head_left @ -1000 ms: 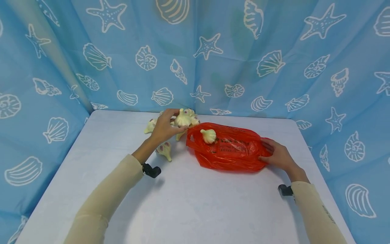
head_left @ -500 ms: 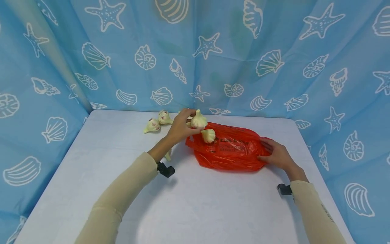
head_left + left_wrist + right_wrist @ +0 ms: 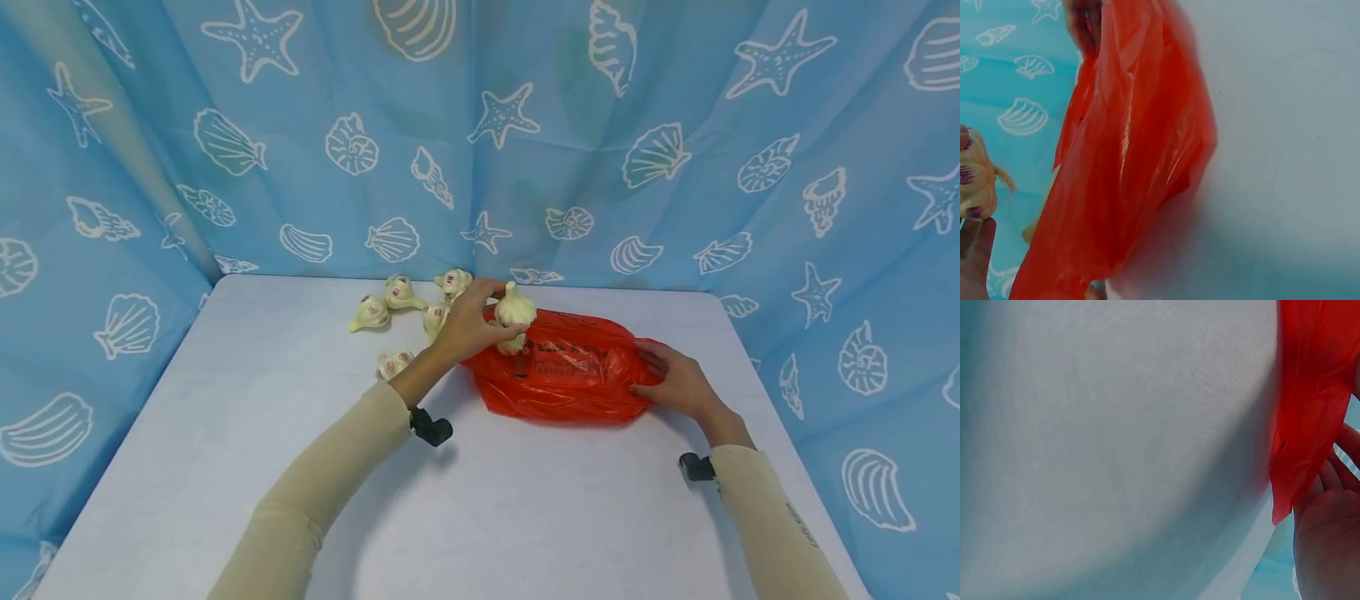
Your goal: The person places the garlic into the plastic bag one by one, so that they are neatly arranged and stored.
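Observation:
My left hand (image 3: 467,327) pinches a whitish garlic bulb (image 3: 517,307), stem up, over the left end of a red plastic bag (image 3: 570,379). Purple marks show on this garlic bulb (image 3: 974,178) in the left wrist view. Just below it, a second bulb (image 3: 513,346) lies at the bag's left end, partly covered by the held one. At the other end of the bag, my right hand (image 3: 681,385) grips the plastic. The right wrist view has its fingers partly hidden behind the red plastic bag (image 3: 1316,394).
Several more garlic bulbs (image 3: 370,312) lie on the white table (image 3: 525,517), left of the bag and near the back edge. One bulb (image 3: 393,364) sits closer, partly behind the left wrist. A blue seashell-patterned curtain (image 3: 480,150) rises behind the table and along its sides.
My left hand has carried the garlic bulb rightward from the pile to over the bag. Bulbs that the hand covered now show. The right hand keeps its place on the bag.

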### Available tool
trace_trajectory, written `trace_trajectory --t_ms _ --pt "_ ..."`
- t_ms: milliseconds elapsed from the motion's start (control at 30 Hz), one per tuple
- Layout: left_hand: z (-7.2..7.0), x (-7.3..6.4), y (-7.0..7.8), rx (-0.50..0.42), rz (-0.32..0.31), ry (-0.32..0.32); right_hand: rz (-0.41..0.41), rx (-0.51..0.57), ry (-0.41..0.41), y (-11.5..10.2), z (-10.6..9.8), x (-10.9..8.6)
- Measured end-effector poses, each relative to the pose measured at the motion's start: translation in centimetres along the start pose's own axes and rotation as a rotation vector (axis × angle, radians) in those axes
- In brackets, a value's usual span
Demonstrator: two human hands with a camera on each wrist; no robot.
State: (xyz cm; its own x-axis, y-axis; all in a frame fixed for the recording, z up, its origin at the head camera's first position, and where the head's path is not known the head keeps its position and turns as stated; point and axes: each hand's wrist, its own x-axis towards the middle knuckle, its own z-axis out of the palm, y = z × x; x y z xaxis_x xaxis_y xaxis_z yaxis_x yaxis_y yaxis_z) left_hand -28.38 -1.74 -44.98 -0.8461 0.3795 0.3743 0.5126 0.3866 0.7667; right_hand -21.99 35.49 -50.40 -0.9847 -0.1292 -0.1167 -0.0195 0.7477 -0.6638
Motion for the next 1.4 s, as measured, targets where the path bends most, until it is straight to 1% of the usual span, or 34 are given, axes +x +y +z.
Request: trace_trajectory --t_ms 133,300,433,600,700,767,933,1033,1200,1400 --pt "1.0 0.1 0.2 0.025 -0.017 -0.023 0.0 0.002 0.0 0.2 0.0 0.0" --pt "2.6 0.2 0.6 -0.022 -0.036 -0.044 0.007 0.003 0.002 0.3 0.0 0.1" --pt "3.8 0.5 0.9 -0.033 -0.037 -0.066 0.008 0.007 0.003 0.3 -0.1 0.1" --pt "5.2 0.7 0.9 -0.062 -0.051 -0.07 0.004 0.004 0.012 0.4 -0.1 0.1" --pt "5.9 0.6 0.8 -0.06 -0.064 -0.087 0.021 0.003 0.016 0.4 -0.1 0.2" --pt "6.3 0.5 0.8 -0.044 -0.079 -0.102 0.032 0.002 0.015 0.4 -0.1 0.2" --pt "6.7 0.2 0.6 -0.008 -0.117 -0.113 0.032 -0.003 0.01 0.1 -0.1 0.2" --pt "6.7 0.2 0.4 -0.001 -0.126 -0.113 0.035 -0.006 0.019 0.1 0.0 0.2" --pt "6.8 0.1 0.2 0.016 -0.124 -0.127 0.034 0.004 0.026 0.3 0.0 0.3" --pt "6.6 -0.2 0.0 0.018 -0.1 -0.141 0.023 0.003 0.021 0.5 0.1 0.1"
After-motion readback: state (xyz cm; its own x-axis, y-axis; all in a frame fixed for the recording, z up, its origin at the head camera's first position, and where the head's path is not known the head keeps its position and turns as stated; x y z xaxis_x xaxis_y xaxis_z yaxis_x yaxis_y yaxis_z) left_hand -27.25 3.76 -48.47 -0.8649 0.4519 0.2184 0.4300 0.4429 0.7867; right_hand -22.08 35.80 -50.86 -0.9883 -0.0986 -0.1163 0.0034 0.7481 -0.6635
